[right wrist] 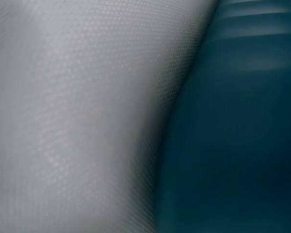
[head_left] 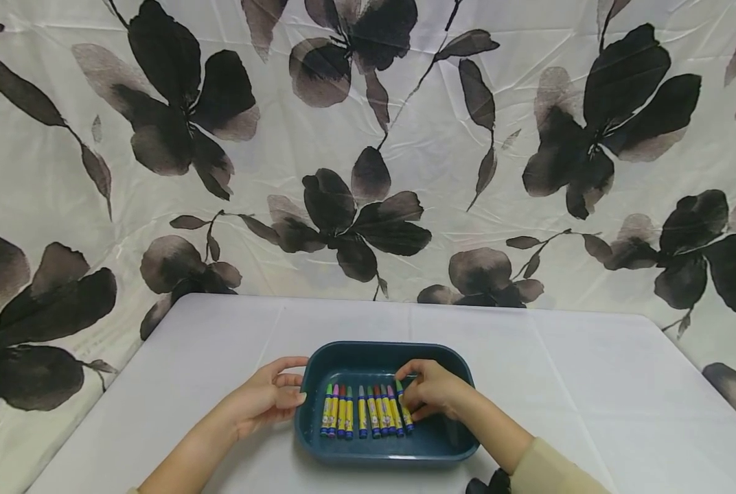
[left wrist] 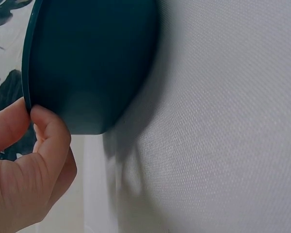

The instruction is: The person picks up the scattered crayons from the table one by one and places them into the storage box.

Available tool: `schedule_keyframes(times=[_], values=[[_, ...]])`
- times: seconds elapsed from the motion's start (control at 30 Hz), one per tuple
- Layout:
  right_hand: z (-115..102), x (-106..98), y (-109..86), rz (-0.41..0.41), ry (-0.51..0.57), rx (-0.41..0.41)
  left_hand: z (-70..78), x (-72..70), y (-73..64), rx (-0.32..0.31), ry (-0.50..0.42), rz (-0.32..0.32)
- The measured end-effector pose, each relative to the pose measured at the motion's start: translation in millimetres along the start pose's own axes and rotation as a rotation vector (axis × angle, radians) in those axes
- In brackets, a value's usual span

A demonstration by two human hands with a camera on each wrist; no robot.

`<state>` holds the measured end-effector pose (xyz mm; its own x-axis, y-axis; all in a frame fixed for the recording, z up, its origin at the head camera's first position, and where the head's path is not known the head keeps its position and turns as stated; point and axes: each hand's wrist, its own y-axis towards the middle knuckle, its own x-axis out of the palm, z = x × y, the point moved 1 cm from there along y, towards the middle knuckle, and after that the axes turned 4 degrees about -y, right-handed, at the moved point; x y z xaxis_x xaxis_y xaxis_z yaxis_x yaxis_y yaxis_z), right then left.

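A dark teal tray [head_left: 386,449] stands on the white table, and inside it several crayons with yellow-and-blue wrappers lie side by side in a row. My left hand [head_left: 269,392] pinches the tray's left rim between thumb and fingers; the left wrist view shows this grip on the rim [left wrist: 27,68] up close. Over the right part of the tray, my right hand [head_left: 436,390] holds the rightmost crayon [head_left: 403,405], a green-tipped one, tilted slightly at the end of the row. In the right wrist view only the tray's outer side [right wrist: 233,136] shows, without the hand.
A white cloth covers the table [head_left: 559,384]. Behind it hangs a white curtain [head_left: 454,158] printed with dark flowers. A small gap splits the row of crayons into a left group [head_left: 338,412] and a right group [head_left: 382,412].
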<state>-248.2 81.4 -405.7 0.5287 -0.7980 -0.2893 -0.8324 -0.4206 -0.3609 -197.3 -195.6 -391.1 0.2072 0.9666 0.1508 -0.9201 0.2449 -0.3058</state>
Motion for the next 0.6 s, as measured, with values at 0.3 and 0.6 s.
schedule_keyframes(times=[0.3, 0.6], values=[[1, -3, -1.4, 0.033, -0.019, 0.002, -1.5, 0.6, 0.5, -0.003, 0.005, 0.008], [-7, -25, -10.4, 0.012, 0.005, -0.11, 1.4, 1.0, 2.4, -0.015, 0.031, 0.017]])
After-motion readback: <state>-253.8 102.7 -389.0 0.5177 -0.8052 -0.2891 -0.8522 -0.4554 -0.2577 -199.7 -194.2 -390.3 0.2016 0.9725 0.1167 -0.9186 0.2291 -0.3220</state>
